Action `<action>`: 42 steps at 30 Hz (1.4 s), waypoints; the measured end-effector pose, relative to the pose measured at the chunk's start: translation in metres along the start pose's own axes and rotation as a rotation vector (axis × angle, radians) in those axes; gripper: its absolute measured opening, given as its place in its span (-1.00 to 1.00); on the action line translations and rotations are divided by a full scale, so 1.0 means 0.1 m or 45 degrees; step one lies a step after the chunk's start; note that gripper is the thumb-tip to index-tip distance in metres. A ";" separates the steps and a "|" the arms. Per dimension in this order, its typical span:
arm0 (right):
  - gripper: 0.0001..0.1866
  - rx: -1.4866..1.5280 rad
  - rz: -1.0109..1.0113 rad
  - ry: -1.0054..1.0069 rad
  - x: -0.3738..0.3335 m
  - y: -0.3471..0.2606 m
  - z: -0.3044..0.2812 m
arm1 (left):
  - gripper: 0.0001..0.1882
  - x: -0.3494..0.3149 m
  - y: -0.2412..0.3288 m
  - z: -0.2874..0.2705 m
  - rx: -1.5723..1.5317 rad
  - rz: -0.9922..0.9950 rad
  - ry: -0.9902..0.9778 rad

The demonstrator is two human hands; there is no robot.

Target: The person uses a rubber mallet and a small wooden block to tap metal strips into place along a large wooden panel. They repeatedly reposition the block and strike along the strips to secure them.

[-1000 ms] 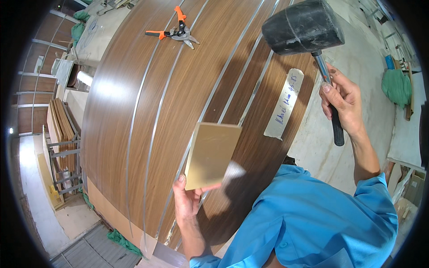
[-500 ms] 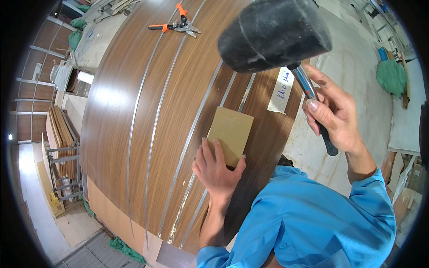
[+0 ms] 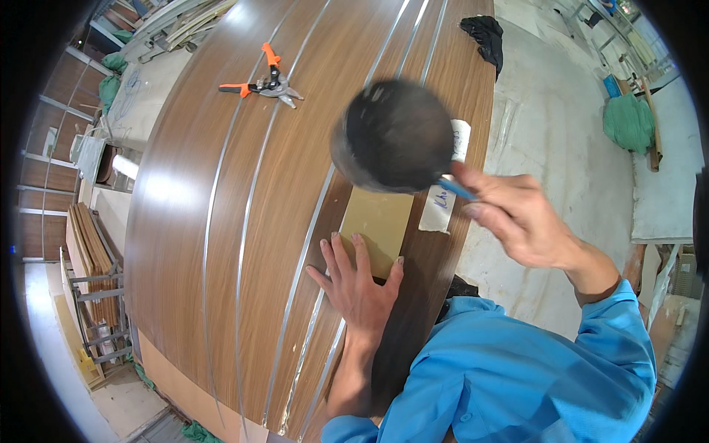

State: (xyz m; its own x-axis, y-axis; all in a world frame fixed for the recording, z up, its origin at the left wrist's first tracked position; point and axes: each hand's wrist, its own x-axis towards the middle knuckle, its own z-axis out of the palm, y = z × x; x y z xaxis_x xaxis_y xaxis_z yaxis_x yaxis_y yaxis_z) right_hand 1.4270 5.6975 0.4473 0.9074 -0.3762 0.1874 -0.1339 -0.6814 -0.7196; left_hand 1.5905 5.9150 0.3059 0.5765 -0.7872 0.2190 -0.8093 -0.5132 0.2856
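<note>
Left hand: flat, palm down, fingers spread and extended. It grips nothing; it presses on the near end of a small pale-yellow rectangular wooden block. The fingertips overlap the block's lower edge, the thumb lies to its right side.

Block position: it lies flat on the large wood-grain laminate panel that forms the worktop, between a silver metal inlay strip on its left and the panel's right edge. The block sits just beside that strip, nearly touching it.

Right hand: closed in a fist around the blue handle of a black rubber mallet. The mallet head is blurred by motion and is above the far end of the block. Cannot tell whether head and block are in contact.

A strip of white paper tape with handwriting is stuck to the panel just right of the block, partly hidden by the mallet and the right hand.

Several further silver strips run lengthwise down the panel. Orange-handled metal snips lie on the panel's far part, well apart from both hands. A black cloth rests at the far right corner of the panel.

Both forearms are in a bright blue sleeve.
</note>
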 end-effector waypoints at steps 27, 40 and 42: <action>-0.36 0.070 -0.008 0.042 0.84 1.07 -1.07 | -0.18 1.56 0.82 0.47 -0.098 -0.052 -0.011; -0.52 0.164 0.124 0.268 1.09 1.41 -1.36 | -0.16 2.04 0.95 0.66 -0.055 0.019 0.063; -0.50 0.098 0.057 0.307 1.16 1.34 -1.38 | -0.14 2.12 0.96 0.70 -0.050 0.025 0.067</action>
State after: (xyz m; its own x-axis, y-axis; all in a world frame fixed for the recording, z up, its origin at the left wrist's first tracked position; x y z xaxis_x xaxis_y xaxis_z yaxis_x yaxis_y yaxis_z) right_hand 1.4593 5.4755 0.4651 0.7786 -0.5504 0.3014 -0.1330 -0.6142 -0.7779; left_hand 1.6275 5.6750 0.3145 0.5667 -0.7774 0.2730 -0.8160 -0.4834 0.3170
